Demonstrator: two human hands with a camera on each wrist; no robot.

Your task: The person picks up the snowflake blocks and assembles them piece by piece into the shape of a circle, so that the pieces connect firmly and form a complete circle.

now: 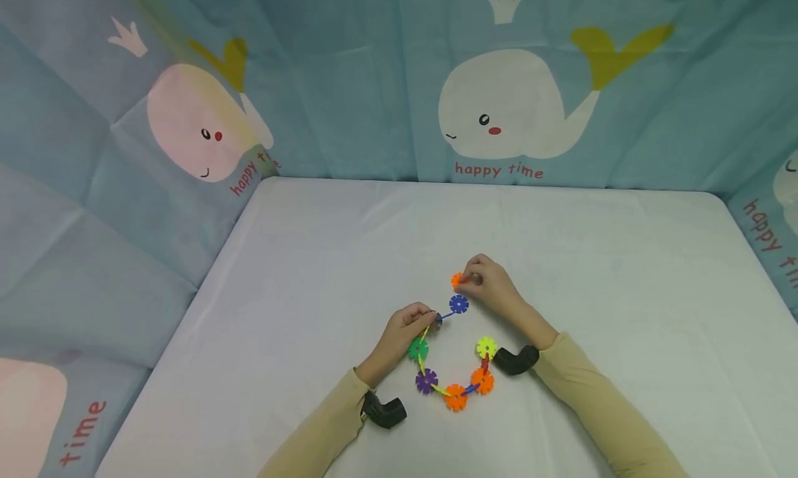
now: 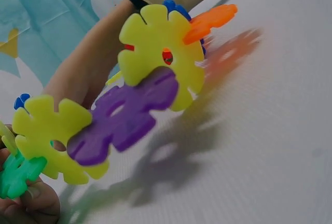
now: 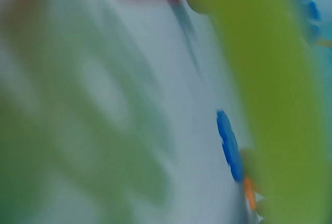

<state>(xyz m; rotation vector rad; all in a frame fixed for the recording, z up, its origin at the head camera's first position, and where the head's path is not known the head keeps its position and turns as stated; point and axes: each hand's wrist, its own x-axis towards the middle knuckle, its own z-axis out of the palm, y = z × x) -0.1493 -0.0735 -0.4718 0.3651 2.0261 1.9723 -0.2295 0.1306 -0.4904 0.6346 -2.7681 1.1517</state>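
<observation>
A curved chain of slotted plastic snowflake discs hangs between the hands, over the white table. The left hand (image 1: 402, 334) pinches the chain at its upper left, beside a green disc (image 1: 418, 349). The right hand (image 1: 495, 289) pinches an orange disc (image 1: 457, 280) close to a blue disc (image 1: 458, 304) at the far end. In the left wrist view a purple disc (image 2: 122, 114) is slotted between two yellow ones, with the left fingertips (image 2: 42, 199) beyond. A blurred yellow-green disc (image 3: 270, 99) fills much of the right wrist view and partly hides the right fingers.
The white table (image 1: 312, 256) carries the chain's shadow in the left wrist view. Black wrist devices (image 1: 385, 411) sit near both sleeves. A blue curtain (image 1: 349, 83) with printed whales borders the table's back and sides. Another yellow-green disc (image 1: 487, 348) ends the chain near the right wrist.
</observation>
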